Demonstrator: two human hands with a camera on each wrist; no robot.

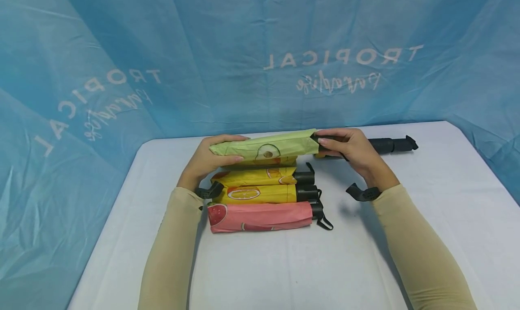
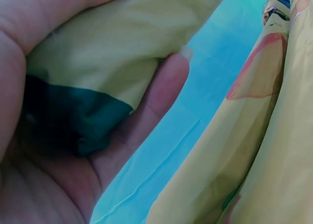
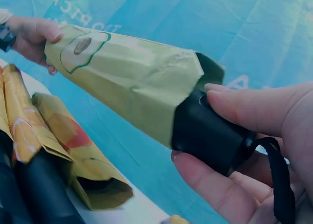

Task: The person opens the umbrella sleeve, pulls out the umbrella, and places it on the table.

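Yellow umbrellas (image 1: 276, 194) are lying rowed — left hand (image 1: 203, 161) and right hand (image 1: 359, 154) are gripping the green umbrella (image 1: 290, 145), not yet laid down.

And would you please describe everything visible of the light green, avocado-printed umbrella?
The umbrella is folded, long and slim, in a wrinkled, thin-looking fabric sleeve, dark green at one end. A black handle with a black strap projects from the other. It is held roughly level above the white table: the left hand grips the dark green end, the right hand the handle.
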